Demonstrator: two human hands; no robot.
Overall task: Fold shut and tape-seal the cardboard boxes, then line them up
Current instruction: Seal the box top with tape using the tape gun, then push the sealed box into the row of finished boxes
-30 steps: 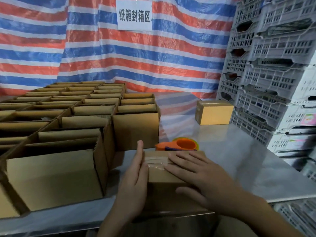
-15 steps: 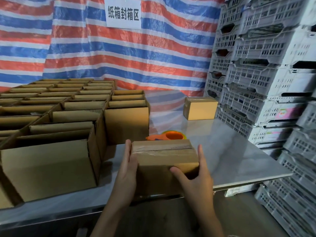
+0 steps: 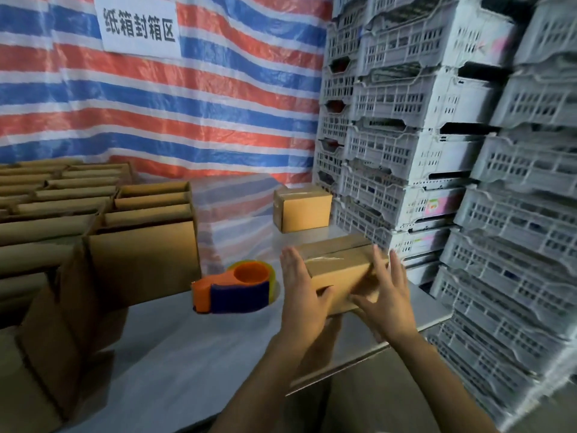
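Small tape-sealed brown cardboard box point(image 3: 340, 270) pressed between flat palms — left hand point(image 3: 298, 295), right hand point(image 3: 388, 296), fingers straight — over right end of grey metal table point(image 3: 187, 354), beside orange-and-blue tape dispenser point(image 3: 232, 290); another closed cardboard box point(image 3: 302, 209) farther back.

steel table point(image 3: 175, 354) carries open boxes point(image 3: 140, 245) at left, an orange tape dispenser point(image 3: 234, 289), a sealed box point(image 3: 303, 210) far back.

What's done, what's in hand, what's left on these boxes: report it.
Done: one closed box stands at the far side of the table, beside the crates. In hand: a second box, tape across its top seam, carried between the left hand and right hand, not yet lined up. Left: the many open boxes on the left, flaps up and untaped; the tape dispenser lies beside them.
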